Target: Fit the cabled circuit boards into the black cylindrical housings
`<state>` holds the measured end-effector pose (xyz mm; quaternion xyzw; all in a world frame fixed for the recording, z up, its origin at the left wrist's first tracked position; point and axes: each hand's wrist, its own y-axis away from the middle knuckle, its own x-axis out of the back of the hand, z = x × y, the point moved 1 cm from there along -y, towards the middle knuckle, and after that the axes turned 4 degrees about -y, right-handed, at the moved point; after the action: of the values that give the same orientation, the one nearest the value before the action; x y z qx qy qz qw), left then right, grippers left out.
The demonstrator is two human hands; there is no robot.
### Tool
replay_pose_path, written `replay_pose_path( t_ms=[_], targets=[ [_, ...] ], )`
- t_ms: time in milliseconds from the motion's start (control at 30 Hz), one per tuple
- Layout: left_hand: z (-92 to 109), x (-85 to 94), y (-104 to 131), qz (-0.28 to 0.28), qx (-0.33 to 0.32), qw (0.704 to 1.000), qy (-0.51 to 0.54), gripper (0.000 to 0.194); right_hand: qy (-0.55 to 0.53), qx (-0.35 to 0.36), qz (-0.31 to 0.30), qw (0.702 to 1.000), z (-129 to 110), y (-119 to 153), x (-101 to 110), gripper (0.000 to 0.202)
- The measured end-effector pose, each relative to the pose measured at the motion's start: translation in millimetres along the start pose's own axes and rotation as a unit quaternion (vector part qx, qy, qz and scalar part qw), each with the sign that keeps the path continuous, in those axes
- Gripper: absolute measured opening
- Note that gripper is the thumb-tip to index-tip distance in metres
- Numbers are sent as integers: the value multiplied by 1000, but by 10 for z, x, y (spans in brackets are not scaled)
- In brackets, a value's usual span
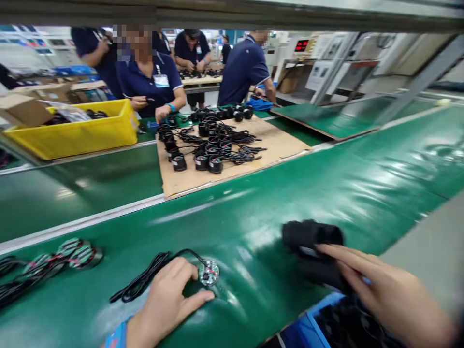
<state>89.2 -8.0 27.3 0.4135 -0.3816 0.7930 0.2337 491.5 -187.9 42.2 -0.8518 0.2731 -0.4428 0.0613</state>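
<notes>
Here's the right hand (384,287) clasping a motion-blurred pair of black, tubular housings (308,234) over the glossy, rippled green work surface (232,212), while the left hand (168,299) curls beside a round, component-studded circuit board (209,273) with a looped, rubbery-looking black cable (139,280), and whether it grips, I can't tell! Farther out, flat tan cardboard (286,140) bears squat black cylinders (215,165).

A round circuit board (209,273) lies, components upward, on the green worktop (224,217) with its folded black cable (143,279); blurred black cylindrical parts (302,234) are in the right fingers (353,256).
</notes>
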Motion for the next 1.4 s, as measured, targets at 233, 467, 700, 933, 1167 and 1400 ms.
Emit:
replay_pose_path(
  t_ms=[233,467,700,933,1167,1400],
  targets=[
    [65,-79,279,-29,38,998,49,49,148,270,-335,891,-2110,-1521,-1716,40],
    [-97,-78,237,-23,81,993,77,57,99,292,-313,898,-2509,-1561,-2003,38],
    [-151,-146,240,-14,117,985,122,65,-150,218,-491,830,-1588,-1160,-1528,53],
    [-108,-207,251,-6,135,980,149,84,-300,180,-560,751,-1537,-740,-1953,59],
    [-127,-252,282,-45,133,980,144,63,-330,145,-447,819,-1613,-454,-2076,60],
    [-164,-69,248,-4,94,980,174,81,-329,70,-451,827,-1639,-444,-2070,56]
  ],
)
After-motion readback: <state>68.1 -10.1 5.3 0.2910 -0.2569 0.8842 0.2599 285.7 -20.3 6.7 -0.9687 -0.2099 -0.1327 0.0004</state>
